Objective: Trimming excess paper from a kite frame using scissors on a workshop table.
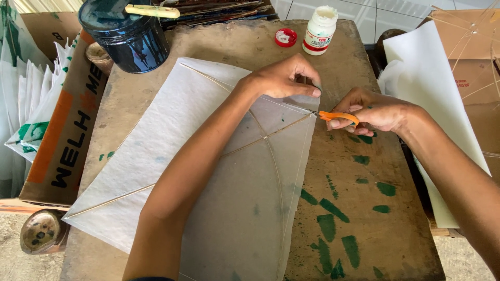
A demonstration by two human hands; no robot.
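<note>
A white paper kite (208, 171) with thin crossed sticks lies flat on a worn wooden table (375, 229). My left hand (286, 78) pinches the kite's far right corner between thumb and fingers. My right hand (377, 110) grips small orange-handled scissors (336, 116), whose blades point left at that same corner, right at the paper's edge. Both forearms reach in from the bottom of the view, and the left one covers part of the kite.
A white glue bottle (319, 30) and its red cap (285, 37) stand at the table's far edge. A dark blue pot (126, 35) with a stick across it sits far left. Cardboard box (62, 130) on the left, white paper sheets (437, 88) on the right. Green paint marks dot the table.
</note>
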